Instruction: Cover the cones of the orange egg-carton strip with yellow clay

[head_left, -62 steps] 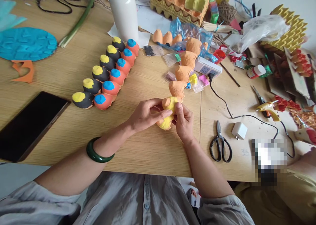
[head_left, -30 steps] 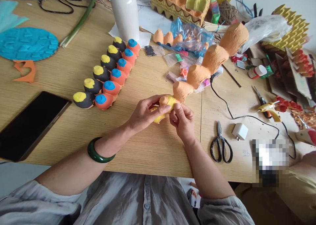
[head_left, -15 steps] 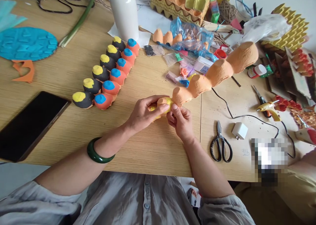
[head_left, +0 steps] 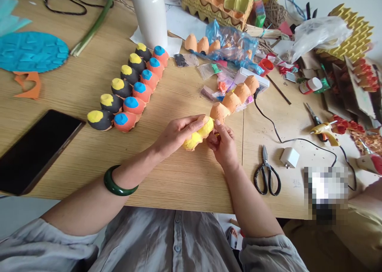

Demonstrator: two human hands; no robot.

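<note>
Between my two hands is an egg carton strip (head_left: 231, 101), a row of orange bumps slanting up to the right. Its near end carries bright yellow clay (head_left: 195, 138). My left hand (head_left: 182, 133) grips that end, thumb on top of the cups and fingers behind. My right hand (head_left: 223, 143) pinches the strip just right of the yellow part, with its fingers curled in. Left of my hands stands a double row of egg carton cups (head_left: 131, 87), black with yellow tops and red-orange with blue tops.
Black-handled scissors (head_left: 267, 171) and a white charger plug (head_left: 289, 157) lie at the right. A phone (head_left: 38, 150) rests at the left. Behind are a white bottle (head_left: 151, 19), stacked egg trays (head_left: 215, 5) and a power strip (head_left: 252, 79). A person's arm (head_left: 368, 202) shows at the right edge.
The strip's far end has swung down, so the strip looks shorter and the power strip shows more. More yellow clay is visible at the near end. Both hands still hold it.
</note>
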